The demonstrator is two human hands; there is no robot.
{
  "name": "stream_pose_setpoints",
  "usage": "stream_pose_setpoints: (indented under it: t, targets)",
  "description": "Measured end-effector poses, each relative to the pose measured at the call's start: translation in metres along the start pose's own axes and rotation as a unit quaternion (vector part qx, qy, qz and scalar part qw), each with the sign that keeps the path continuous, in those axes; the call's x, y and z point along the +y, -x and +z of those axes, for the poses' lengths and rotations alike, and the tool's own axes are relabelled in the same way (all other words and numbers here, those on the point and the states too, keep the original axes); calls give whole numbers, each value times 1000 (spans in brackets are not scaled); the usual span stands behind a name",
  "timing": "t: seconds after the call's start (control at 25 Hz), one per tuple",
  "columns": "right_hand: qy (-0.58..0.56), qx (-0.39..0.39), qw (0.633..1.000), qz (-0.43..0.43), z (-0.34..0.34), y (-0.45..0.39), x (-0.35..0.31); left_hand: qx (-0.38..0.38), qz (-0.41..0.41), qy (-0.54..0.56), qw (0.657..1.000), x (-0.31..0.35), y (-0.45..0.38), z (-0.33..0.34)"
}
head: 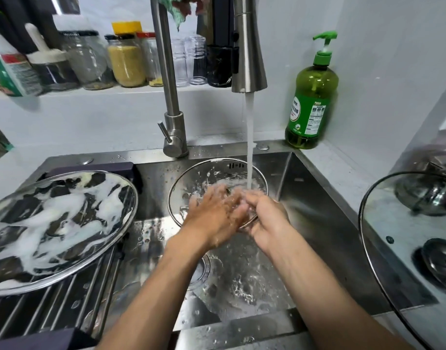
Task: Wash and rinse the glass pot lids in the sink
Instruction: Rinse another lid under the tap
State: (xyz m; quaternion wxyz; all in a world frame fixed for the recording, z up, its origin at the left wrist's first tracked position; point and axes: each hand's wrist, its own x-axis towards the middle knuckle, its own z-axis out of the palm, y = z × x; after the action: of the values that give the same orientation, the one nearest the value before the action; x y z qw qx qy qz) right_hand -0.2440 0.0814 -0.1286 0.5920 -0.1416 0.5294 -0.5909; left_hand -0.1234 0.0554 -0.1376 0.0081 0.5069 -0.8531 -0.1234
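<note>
A small glass pot lid [204,173] with a metal rim is held tilted in the steel sink [318,218] under the running tap stream [249,137]. My right hand [267,221] grips its near rim, fingers curled round the edge. My left hand [212,210] lies with spread fingers on the glass face, water splashing over it. A large glass lid [53,223] covered in white suds rests on the roll-up drying rack [65,299] at the left. A third, clean-looking glass lid [383,198] lies on the counter at the right.
A steel faucet [171,102] stands behind the sink. A green dish-soap pump bottle [311,97] sits in the back right corner. Jars [126,61] line a shelf behind. The sink drain [204,269] lies below my forearms. Steel pot parts [426,193] sit at far right.
</note>
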Motion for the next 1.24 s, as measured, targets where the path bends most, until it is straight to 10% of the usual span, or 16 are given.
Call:
stream_pose_setpoints:
  t: [0.68, 0.84, 0.96, 1.12, 1.24]
  targets:
    - [-53, 50, 997, -10, 3, 2, -3, -70, 30, 80, 994, 11, -22, -23]
    - [-107, 10, 994, -5, -1, 1, -8, 114, -105, 100, 983, 4, 8, -7]
    - [-116, -32, 993, 8, 0, 6, -9, 226, -204, 330, 893, 12, 22, 1]
    - [-55, -59, 996, 47, -2, 5, -8, 190, -237, 804, 511, -9, 9, -14]
    - [36, -45, 996, 63, -3, 3, -9, 119, -247, 827, 491, -19, 14, -16]
